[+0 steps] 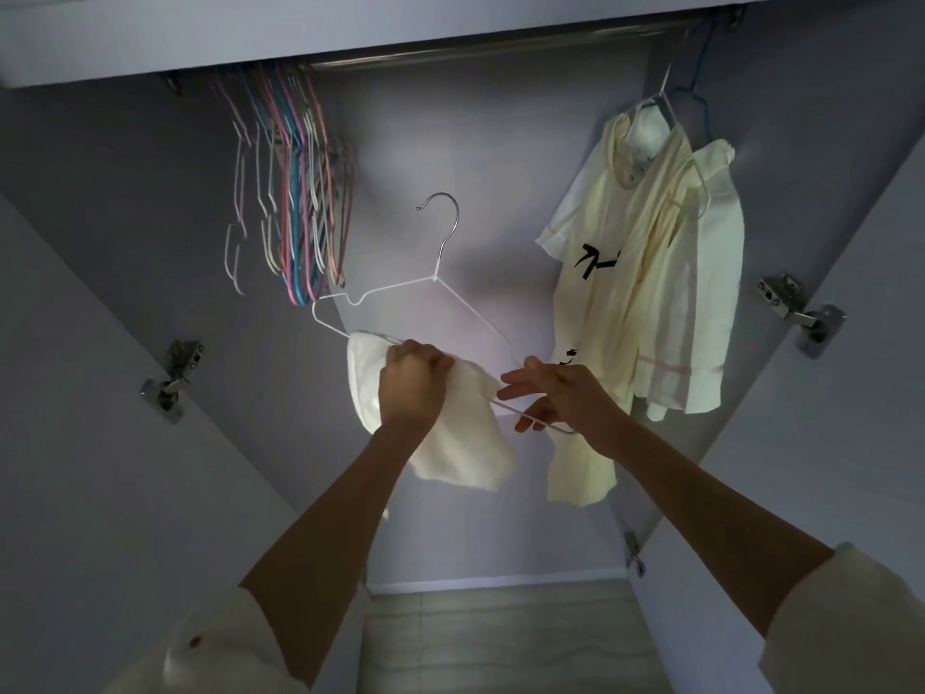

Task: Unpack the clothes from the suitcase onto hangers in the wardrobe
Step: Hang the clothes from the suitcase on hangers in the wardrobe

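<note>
A white garment (440, 433) is gripped in the curled fingers of the left hand (413, 383) and draped over the lower bar of a white wire hanger (445, 293), held inside the wardrobe (150, 242). The bar's right end is pinched by the right hand (555, 393), its other fingers loosely spread. Cream shirts (650, 273) are hung far right on the rail (500, 42); empty hangers (290, 192) are bunched far left

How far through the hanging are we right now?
Done: two pale garments hang on the rail at right. In hand: the left hand grips a white cloth on a white hanger; the right hand holds its lower bar. Left: hooking it on the rail. Spare hangers wait; the suitcase is out of view.
</note>
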The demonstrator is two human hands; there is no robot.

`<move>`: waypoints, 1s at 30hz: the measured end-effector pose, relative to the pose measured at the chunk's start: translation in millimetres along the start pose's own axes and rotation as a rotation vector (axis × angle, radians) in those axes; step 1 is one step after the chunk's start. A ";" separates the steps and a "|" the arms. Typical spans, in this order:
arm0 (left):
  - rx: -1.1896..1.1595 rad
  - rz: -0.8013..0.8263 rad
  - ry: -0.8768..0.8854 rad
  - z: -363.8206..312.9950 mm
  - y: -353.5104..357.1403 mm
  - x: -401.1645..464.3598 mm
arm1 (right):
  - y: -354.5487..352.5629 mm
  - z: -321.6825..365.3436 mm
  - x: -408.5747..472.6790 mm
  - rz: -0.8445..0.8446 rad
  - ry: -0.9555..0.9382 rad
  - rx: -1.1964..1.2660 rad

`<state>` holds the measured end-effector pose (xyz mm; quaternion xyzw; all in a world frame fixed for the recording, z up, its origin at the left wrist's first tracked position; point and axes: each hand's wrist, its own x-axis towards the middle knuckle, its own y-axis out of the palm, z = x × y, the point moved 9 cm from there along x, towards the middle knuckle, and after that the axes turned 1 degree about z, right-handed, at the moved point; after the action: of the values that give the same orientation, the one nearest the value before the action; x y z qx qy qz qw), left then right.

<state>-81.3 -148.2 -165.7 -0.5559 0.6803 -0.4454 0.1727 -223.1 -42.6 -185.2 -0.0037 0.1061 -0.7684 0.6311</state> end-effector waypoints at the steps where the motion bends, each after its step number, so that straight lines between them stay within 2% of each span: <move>1: 0.003 -0.034 -0.024 3.3 -6.9 2.3 | 1.3 1.8 0.8 0.007 -0.005 -0.001; 5: 0.149 -0.138 0.017 -1.0 -25.5 1.1 | 3.7 7.9 3.7 0.000 -0.035 -0.030; 7: 0.118 -0.152 0.129 -11.1 -27.6 -4.0 | 2.7 9.3 5.2 -0.030 -0.042 -0.039; 9: 0.074 -0.168 0.166 -9.0 -28.9 -8.9 | -2.9 9.2 6.7 -0.096 -0.047 -0.051; 13: 0.099 -0.019 0.012 15.1 -19.2 -4.1 | -16.7 7.4 8.2 -0.215 -0.058 -0.152; 15: 0.109 0.035 -0.001 17.0 -16.4 0.3 | -19.8 6.3 8.8 -0.221 -0.054 -0.231; 22: 0.123 0.124 0.084 -6.9 -3.6 17.9 | -41.9 -23.4 -1.2 -0.245 0.103 -0.355; 26: 0.132 0.130 0.159 -31.6 -9.7 31.3 | -59.5 -6.7 -2.0 -0.366 0.091 -0.332; 30: 0.155 0.049 0.271 -66.0 -36.2 52.3 | -75.9 29.8 3.5 -0.503 0.032 -0.345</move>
<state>-124.5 -167.9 -87.3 -0.4590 0.6742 -0.5632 0.1325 -293.2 -37.0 -143.8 -0.1246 0.2408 -0.8713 0.4091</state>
